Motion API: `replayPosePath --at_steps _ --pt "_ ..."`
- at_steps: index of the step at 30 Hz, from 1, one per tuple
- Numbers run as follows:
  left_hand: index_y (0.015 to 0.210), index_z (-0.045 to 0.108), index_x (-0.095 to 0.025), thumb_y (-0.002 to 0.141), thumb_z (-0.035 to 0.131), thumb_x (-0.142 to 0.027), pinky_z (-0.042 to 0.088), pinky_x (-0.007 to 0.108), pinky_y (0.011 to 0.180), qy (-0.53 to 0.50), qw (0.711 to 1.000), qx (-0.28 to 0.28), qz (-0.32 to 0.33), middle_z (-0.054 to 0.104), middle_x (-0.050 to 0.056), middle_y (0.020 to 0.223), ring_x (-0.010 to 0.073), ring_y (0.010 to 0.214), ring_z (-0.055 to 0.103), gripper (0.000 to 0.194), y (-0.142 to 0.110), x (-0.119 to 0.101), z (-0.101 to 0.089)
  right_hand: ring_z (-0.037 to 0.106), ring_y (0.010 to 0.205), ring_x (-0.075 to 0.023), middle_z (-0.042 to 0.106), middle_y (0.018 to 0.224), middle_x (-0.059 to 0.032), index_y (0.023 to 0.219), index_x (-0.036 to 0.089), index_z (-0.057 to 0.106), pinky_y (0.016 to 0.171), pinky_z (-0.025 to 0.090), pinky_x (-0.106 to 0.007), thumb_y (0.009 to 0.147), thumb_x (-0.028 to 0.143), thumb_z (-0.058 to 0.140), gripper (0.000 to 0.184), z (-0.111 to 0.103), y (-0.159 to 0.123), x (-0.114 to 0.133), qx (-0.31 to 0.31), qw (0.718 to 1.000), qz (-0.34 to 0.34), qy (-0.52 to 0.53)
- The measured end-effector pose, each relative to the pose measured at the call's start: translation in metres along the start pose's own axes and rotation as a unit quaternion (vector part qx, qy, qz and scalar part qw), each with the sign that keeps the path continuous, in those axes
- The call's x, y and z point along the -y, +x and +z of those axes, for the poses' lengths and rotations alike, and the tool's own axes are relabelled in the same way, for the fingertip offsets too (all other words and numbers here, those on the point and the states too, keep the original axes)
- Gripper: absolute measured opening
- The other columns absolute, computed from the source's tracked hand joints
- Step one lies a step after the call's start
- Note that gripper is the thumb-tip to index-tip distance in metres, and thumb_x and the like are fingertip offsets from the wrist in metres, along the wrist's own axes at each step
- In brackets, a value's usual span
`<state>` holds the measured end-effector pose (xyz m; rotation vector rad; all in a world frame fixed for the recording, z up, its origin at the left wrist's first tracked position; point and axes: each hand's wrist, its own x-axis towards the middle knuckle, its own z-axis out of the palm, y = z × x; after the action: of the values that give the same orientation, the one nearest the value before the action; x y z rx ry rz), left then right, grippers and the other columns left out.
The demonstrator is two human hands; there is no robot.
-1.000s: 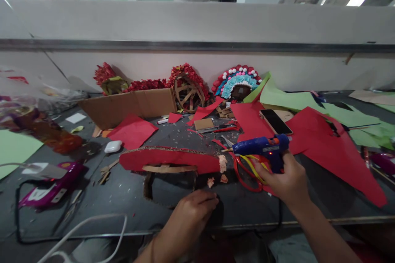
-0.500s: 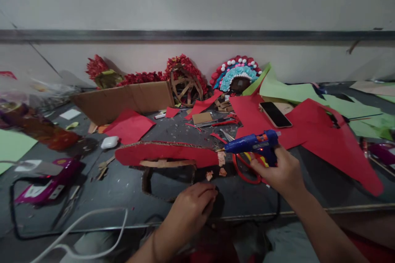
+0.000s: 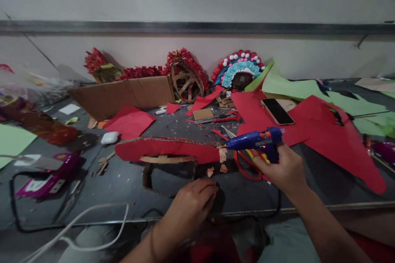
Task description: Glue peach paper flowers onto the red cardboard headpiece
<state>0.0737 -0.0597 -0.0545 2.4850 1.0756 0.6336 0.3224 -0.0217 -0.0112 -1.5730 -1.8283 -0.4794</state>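
My right hand grips a blue hot glue gun with a small orange-red light lit. Its nozzle points left and meets, or nearly meets, the right end of a red paper-covered cardboard piece. A bent cardboard strip frame is joined to that piece on the near side. My left hand rests at the table's front, its fingers curled together; whatever they may hold is hidden. Beyond it lie small crumpled peach scraps. Red-handled scissors lie under the glue gun, partly covered.
Red paper and a phone lie to the right. Behind stand a cardboard panel, a red flowered headpiece and a blue-and-red one. At left are a white earbud case, a magenta power strip and cables.
The view has tilted down slightly, so everything sits a little higher in the picture. Both hands and the glue gun keep almost the same places over the table.
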Motion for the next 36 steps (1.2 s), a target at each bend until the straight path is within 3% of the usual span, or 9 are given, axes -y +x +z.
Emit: replayPosePath --at_steps 14,36 --pt "0.099 0.059 -0.018 0.087 0.049 -0.016 0.052 0.031 0.083 -0.006 1.000 0.000 0.006 0.065 0.005 0.104 0.0164 0.092 0.062 0.016 -0.0018 0.0015 0.0000 0.051 0.044 -0.0157 0.053 0.053 0.0001 0.087 0.017 0.056 0.041 0.035 -0.025 0.074 0.037 0.057 0.024 -0.0011 0.0010 -0.0002 -0.009 1.000 0.005 0.018" --pt "0.097 0.061 -0.017 0.087 0.048 -0.016 0.054 0.031 0.081 0.002 1.000 -0.009 0.010 0.066 0.007 0.102 0.0163 0.089 0.063 0.016 -0.0008 -0.0005 -0.0015 0.053 0.047 -0.0179 0.055 0.055 -0.0014 0.089 0.018 0.056 0.044 0.038 -0.027 0.073 0.044 0.052 0.031 -0.0010 -0.0006 0.0002 0.011 0.999 0.043 0.000"
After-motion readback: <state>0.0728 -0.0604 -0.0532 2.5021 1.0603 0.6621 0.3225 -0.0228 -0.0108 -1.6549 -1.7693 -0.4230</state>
